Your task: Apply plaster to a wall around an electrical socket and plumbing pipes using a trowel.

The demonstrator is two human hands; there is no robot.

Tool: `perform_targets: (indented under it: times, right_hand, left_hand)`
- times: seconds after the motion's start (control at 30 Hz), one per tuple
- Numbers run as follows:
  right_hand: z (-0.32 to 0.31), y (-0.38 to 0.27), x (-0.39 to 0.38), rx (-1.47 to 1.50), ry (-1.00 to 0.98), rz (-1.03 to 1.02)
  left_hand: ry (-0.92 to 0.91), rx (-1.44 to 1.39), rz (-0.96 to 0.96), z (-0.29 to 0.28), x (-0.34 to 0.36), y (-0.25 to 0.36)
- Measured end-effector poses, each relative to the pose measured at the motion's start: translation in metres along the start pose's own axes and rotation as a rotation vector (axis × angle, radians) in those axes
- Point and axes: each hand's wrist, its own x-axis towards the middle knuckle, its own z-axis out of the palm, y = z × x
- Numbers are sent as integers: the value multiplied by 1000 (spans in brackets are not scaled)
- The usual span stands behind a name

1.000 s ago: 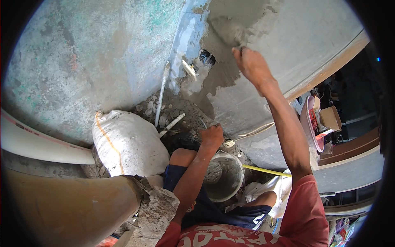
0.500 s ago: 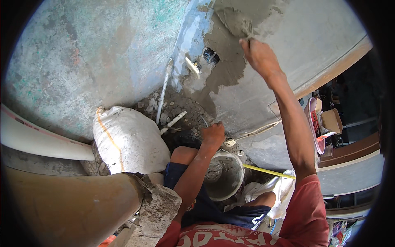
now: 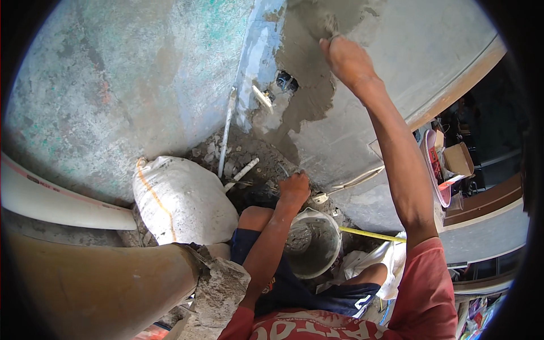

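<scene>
Raised against the grey wall, my right hand (image 3: 350,61) is closed on a trowel (image 3: 331,24), whose blurred blade lies against wet grey mortar (image 3: 310,99). The mortar spreads beside a hole with blue wiring (image 3: 287,82). A white electrical plate (image 3: 262,99) hangs out from the wall left of the hole. Lower down, my left hand (image 3: 294,190) is a closed fist above the bucket (image 3: 338,249); whatever may be inside its fingers is hidden. Some grey mortar sits in the bucket, between my knees.
A full white sack (image 3: 184,207) stands left of my knee. A white pipe (image 3: 228,133) rises from rubble in the corner. A cable with a socket (image 3: 320,198) lies near the bucket, and a yellow strip (image 3: 371,234) extends rightward. A large tan pipe (image 3: 102,283) fills the lower left.
My right hand and the trowel have moved up and slightly left along the mortar. The left fist stays nearly in place. The whole view has shifted a little.
</scene>
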Motion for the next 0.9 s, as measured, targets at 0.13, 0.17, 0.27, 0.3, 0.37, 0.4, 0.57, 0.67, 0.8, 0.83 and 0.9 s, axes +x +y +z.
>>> perform_targets:
  times: [0.13, 0.17, 0.27, 0.3, 0.37, 0.4, 0.57, 0.67, 0.8, 0.83, 0.9]
  right_hand:
    - [-25, 15, -20, 128, 54, 172]
    - [-16, 22, -30, 43, 122, 124]
    - [5, 24, -76, 140, -32, 200]
    - [14, 23, -91, 176, -94, 233]
    - [35, 21, -116, 247, -156, 274]
    - [51, 19, -126, 252, -157, 272]
    - [116, 5, -154, 317, -136, 326]
    - [142, -8, -160, 345, -125, 350]
    - [160, -19, -156, 381, -83, 378]
    - [163, -22, -152, 406, -49, 392]
    - [166, -23, -147, 431, -14, 411]
  left_hand:
    - [-2, 12, -4, 5, 3, 7]
    - [2, 11, 9, 4, 3, 8]
    - [9, 16, 25, 5, 4, 5]
    - [16, 24, 33, 6, 5, 5]
    - [-11, 21, 14, 8, 7, 5]
    - [-38, 22, -11, 9, 7, 4]
    - [-62, 10, 18, 9, 4, 8]
    - [-50, 13, 44, 11, 0, 6]
    - [-80, 105, 61, 12, 1, 9]
    - [-82, 109, 61, 12, 2, 8]
    - [-128, 90, 96, 14, 5, 7]
